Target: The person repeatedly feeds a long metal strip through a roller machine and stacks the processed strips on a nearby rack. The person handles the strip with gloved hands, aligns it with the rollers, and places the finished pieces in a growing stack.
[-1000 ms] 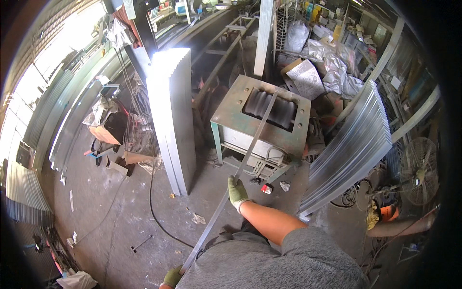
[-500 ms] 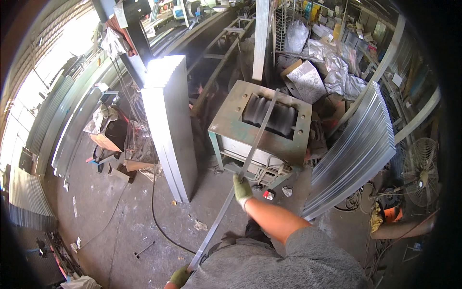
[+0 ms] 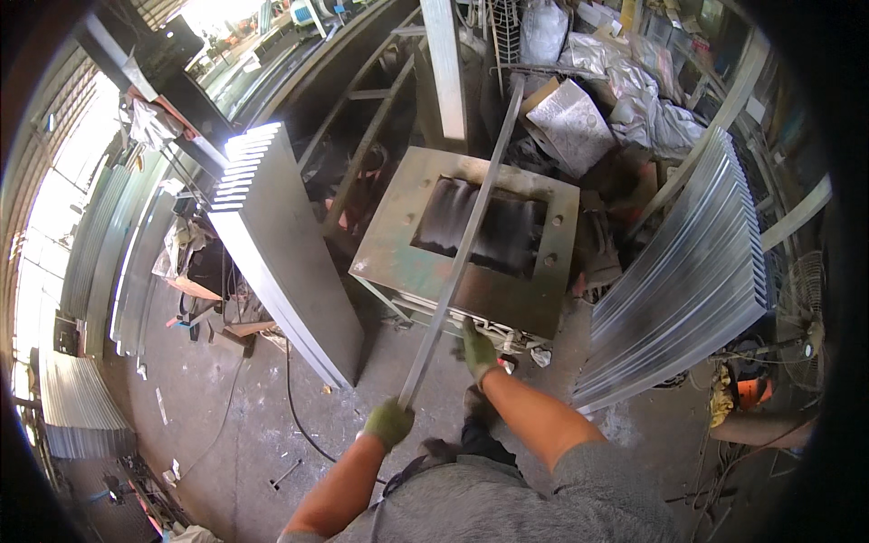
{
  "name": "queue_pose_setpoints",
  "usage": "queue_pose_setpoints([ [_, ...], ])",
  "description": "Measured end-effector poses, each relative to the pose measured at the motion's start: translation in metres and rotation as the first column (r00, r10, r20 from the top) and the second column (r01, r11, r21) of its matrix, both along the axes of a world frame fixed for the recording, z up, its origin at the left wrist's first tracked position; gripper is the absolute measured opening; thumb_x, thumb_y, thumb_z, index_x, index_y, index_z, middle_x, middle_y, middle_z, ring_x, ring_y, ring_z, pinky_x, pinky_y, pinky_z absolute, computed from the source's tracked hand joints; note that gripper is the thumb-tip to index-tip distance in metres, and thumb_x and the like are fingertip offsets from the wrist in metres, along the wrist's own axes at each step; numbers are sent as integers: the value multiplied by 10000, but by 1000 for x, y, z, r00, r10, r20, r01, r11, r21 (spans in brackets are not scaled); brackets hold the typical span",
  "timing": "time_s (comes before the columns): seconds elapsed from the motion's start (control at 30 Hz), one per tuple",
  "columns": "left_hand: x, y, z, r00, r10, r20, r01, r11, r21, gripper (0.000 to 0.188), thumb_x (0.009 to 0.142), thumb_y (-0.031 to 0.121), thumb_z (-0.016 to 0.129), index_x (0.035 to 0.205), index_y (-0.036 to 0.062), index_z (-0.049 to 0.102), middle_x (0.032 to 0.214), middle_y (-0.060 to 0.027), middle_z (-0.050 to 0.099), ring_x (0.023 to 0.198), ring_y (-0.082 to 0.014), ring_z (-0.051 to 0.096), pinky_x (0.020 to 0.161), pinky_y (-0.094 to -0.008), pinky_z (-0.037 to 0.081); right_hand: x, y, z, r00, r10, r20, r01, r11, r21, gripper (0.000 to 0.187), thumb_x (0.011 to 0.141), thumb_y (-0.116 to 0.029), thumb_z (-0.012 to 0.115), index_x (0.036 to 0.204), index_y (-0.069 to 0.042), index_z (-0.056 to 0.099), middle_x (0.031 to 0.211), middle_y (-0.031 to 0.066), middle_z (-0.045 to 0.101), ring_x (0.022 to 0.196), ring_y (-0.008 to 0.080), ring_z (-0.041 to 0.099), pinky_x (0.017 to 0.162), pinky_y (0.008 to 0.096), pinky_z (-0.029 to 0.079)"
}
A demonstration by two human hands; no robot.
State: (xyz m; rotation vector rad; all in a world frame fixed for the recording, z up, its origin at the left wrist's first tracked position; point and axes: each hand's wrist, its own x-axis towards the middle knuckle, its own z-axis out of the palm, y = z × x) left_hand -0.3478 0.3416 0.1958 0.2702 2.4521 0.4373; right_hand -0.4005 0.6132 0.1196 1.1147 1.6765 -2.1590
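A long, narrow metal bar (image 3: 463,253) slants away from me over the top of a square, worn machine (image 3: 380,251). Its far end reaches past the machine's back edge. My gloved left hand (image 3: 389,423) is closed around the bar's near end, in front of the machine. Just right of the bar, by the machine's front edge, my gloved right hand (image 3: 478,351) is off the bar with its fingers stretched out; they are partly blurred. Under the bar, dark ridged rollers (image 3: 502,226) show in the opening of the machine's top.
A tall stack of metal profiles (image 3: 290,262) leans left of the machine. More long strips (image 3: 674,281) lean at the right, beside a fan (image 3: 806,317). A post (image 3: 445,72) and a carton (image 3: 570,127) stand behind the machine. A dark cable (image 3: 303,425) crosses the floor.
The bar has moved forward across the machine. My left hand came up and forward with its near end. My right hand has let go of the bar and sits to its right.
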Motion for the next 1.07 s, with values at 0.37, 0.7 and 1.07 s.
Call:
queue_pose_setpoints([
  [0.37,-237,177,-37,722,-656,-220,599,752,-274,406,1045,347,575,1012,26,822,1074,-268,802,1032,-480,780,897,-537,625,326,166,-138,821,93,563,-442,729,523,618,1124,-514,441,1153,26,739,1184,277,760,981,454,761,906,546,588],
  [0.7,-309,293,41,514,-857,-25,716,445,-538,336,1060,177,610,1296,67,822,1339,-148,793,1219,-338,777,1002,-443,631,311,204,-180,599,453,660,-799,387,460,383,1082,-214,501,1341,-38,722,1343,236,746,1237,395,727,1077,514,583],
  [1.07,-208,205,34,801,-599,-14,567,765,-306,432,1038,317,669,1352,43,783,1351,-209,772,1276,-359,744,1113,-462,565,231,106,-156,943,253,216,-272,960,62,399,1055,-485,698,1167,-105,743,1019,118,788,830,304,754,804,472,598],
])
